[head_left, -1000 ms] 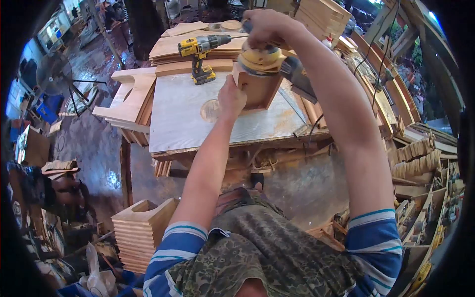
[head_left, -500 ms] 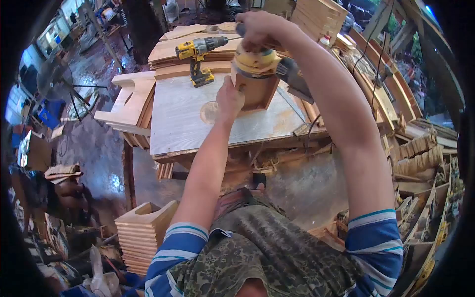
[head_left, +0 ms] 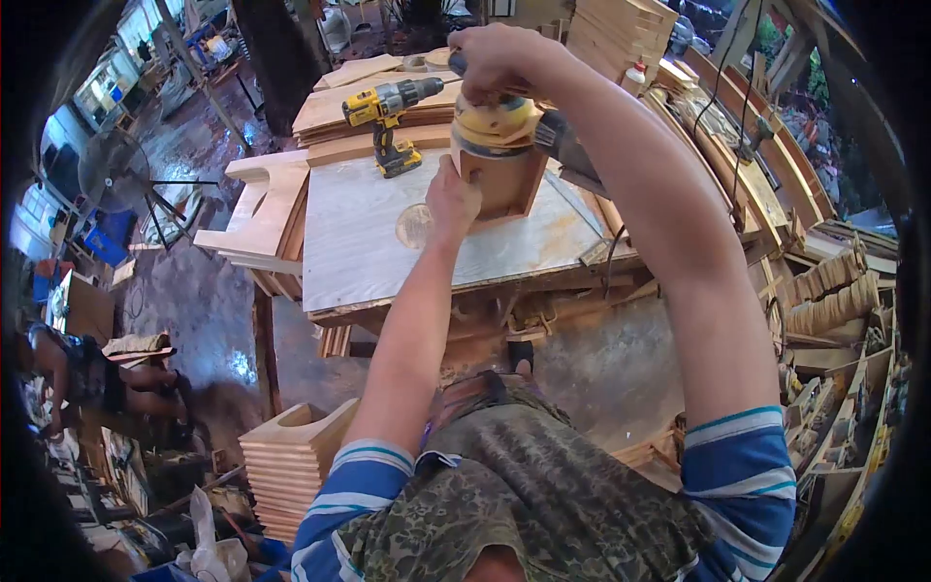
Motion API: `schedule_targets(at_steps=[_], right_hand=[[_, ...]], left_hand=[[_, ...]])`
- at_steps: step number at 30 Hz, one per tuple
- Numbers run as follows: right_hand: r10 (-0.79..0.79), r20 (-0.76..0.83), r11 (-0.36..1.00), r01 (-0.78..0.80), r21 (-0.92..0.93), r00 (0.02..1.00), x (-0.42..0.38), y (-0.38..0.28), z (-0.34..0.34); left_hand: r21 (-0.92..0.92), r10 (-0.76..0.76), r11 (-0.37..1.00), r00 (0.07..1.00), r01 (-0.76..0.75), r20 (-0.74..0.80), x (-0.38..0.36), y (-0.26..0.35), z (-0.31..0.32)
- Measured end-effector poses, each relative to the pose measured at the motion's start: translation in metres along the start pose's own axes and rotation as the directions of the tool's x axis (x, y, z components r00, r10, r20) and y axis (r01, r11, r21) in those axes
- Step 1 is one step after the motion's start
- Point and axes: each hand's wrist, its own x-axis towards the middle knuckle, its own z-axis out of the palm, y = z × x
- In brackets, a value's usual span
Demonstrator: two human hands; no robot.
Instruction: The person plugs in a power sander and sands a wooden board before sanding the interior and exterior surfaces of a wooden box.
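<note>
My right hand (head_left: 497, 60) is closed over the top of a yellow electric sander (head_left: 493, 126), which rests on the upper edge of a small wooden box (head_left: 506, 184). The box stands tilted on the pale tabletop (head_left: 354, 238), its hollow side partly showing. At its left side, my left hand (head_left: 453, 199) grips the wall of the box, the thumb pointing upward. Left of the sander, a yellow and black cordless drill (head_left: 388, 105) stands upright on its battery. A round pale patch (head_left: 414, 225) marks the tabletop beside my left wrist.
Cut boards (head_left: 339, 112) are piled behind the drill, and notched panels (head_left: 254, 209) overhang the left edge. A stack of wooden pieces (head_left: 291, 466) stands low at left. Cables (head_left: 737, 145) hang at right. Another person (head_left: 82, 373) is at far left, near a fan (head_left: 114, 170).
The whole view has shifted slightly, and the person at far left shows more fully. My hands keep their hold on the sander and box, with little visible movement between them.
</note>
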Motion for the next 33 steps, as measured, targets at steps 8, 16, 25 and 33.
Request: schedule_targets(at_steps=[8,16,25,33], right_hand=[[0.014,-0.014,0.996,-0.013,0.088,1.0,0.015,0.047,0.012],[-0.04,-0.039,0.999,0.041,0.002,0.998,0.008,0.002,0.01],[0.102,0.009,0.995,-0.102,0.011,0.995,0.006,0.057,0.009],[0.251,-0.007,0.964,-0.251,-0.088,0.968,-0.006,0.126,0.009]], left_hand=[[-0.012,0.05,0.999,0.999,-0.05,-0.018,0.003,-0.01,0.006],[0.012,0.11,0.994,0.992,-0.11,-0.063,0.002,-0.014,0.011],[-0.004,-0.024,1.0,0.999,0.024,-0.04,0.0,-0.007,0.006],[-0.01,0.014,1.0,0.998,-0.015,-0.063,0.006,-0.013,0.005]])
